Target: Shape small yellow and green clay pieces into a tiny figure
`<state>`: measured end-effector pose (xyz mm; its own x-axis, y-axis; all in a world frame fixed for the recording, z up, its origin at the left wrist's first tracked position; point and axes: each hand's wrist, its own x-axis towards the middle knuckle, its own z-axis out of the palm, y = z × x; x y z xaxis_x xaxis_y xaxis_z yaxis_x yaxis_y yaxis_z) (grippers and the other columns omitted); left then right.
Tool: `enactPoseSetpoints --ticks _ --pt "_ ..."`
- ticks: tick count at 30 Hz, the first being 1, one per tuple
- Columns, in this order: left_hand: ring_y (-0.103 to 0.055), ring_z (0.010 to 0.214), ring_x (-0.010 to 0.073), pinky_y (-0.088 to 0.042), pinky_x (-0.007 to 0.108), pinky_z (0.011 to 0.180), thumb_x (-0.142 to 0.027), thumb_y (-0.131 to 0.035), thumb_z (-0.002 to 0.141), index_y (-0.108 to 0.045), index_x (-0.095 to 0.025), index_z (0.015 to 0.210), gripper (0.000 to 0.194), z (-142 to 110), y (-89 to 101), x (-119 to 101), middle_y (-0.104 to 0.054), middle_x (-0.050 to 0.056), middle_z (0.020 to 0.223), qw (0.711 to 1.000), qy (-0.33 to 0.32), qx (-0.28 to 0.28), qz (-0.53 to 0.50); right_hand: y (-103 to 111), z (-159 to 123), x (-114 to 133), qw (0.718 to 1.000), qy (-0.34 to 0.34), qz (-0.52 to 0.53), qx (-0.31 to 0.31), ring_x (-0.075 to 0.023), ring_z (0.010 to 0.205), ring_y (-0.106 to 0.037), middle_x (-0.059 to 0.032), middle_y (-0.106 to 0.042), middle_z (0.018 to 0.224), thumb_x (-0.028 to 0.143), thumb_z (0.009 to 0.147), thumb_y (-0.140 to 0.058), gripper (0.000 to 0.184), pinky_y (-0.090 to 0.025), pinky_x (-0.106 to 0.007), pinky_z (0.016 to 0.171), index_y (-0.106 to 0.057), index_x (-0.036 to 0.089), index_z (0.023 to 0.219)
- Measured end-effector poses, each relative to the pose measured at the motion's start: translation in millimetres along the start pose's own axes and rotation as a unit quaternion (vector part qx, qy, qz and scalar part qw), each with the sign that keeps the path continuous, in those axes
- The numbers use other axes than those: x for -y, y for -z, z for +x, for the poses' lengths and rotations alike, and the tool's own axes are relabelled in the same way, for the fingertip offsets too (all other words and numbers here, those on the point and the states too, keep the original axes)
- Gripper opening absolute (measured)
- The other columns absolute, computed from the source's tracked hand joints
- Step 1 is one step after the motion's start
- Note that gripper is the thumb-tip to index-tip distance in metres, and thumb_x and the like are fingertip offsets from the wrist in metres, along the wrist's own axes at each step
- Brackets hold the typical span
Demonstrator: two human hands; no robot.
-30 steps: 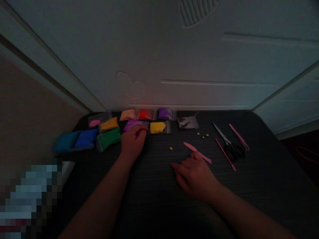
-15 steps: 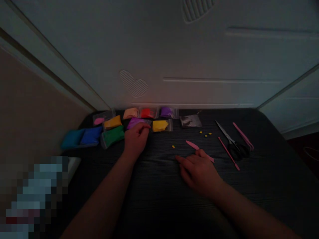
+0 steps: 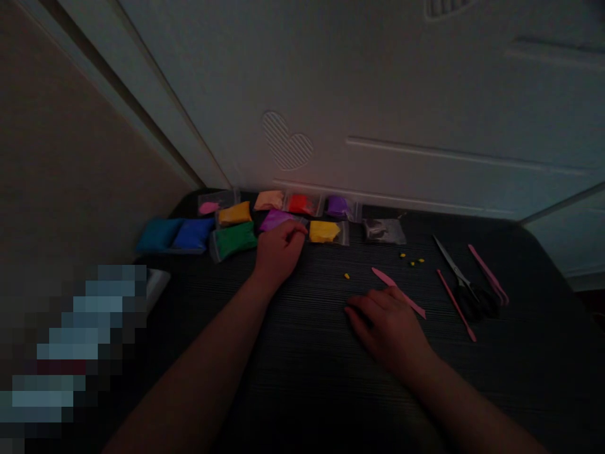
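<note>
My left hand rests on the dark table beside the bag of magenta clay, fingers curled in; whatever may be in them is hidden. Just right of its fingertips lies a bag of yellow clay. Lower down, my right hand is bent over the tabletop, its index finger and thumb tips close together. I cannot make out anything between them. Above those fingertips sits a small yellow bit of clay. A pink modelling knife lies behind the right hand, partly covered by its knuckles.
Several small yellow-and-dark bits lie left of the black-handled scissors. Nearby are a pink stick tool and pink tweezers. More clay bags, including a green one, line the back left. A white panel stands behind the table.
The view has turned, so the table's things sit further right. My right index finger, stretched out before, is now bent closer to the thumb. My left hand stays by the magenta bag.
</note>
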<state>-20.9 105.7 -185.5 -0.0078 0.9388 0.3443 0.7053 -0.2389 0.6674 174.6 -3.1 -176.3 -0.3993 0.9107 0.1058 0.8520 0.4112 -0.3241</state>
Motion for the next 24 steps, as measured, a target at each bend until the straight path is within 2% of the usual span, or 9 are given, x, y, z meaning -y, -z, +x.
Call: enactPoseSetpoints --ticks 12,18,24 --pt "-0.05 0.051 0.0093 -0.036 0.021 0.052 -0.019 -0.045 0.073 -0.063 -0.018 0.072 0.018 -0.5 -1.2 1.9 -0.059 -0.004 0.06 1.0 -0.013 -0.01 -0.008 -2.7 -0.1 -1.5 0.999 0.017 -0.029 -0.002 -0.0142 0.069 -0.051 -0.0013 -0.058 0.07 0.026 0.084 -0.043 0.017 -0.03 -0.031 0.073 -0.059 0.021 0.087" --pt "-0.051 0.053 0.0096 -0.038 0.022 0.056 -0.019 -0.044 0.073 -0.063 -0.018 0.072 0.018 -1.0 -1.2 1.8 -0.061 -0.003 0.063 1.0 -0.01 -0.011 -0.01 2.8 -6.2 -2.9 1.0 0.017 -0.009 -0.013 -0.0143 0.071 -0.052 -0.0019 -0.06 0.075 0.029 0.082 -0.046 0.02 -0.031 -0.03 0.072 -0.059 0.02 0.095" --pt "-0.051 0.053 0.0096 -0.038 0.021 0.054 -0.018 -0.044 0.072 -0.063 -0.018 0.071 0.018 -1.5 -1.1 1.3 -0.061 -0.004 0.063 1.0 -0.007 -0.015 -0.014 5.2 -10.2 -1.1 0.999 0.039 -0.034 -0.001 -0.0137 0.065 -0.049 -0.0018 -0.058 0.07 0.027 0.082 -0.045 0.026 -0.03 -0.031 0.069 -0.058 0.021 0.103"
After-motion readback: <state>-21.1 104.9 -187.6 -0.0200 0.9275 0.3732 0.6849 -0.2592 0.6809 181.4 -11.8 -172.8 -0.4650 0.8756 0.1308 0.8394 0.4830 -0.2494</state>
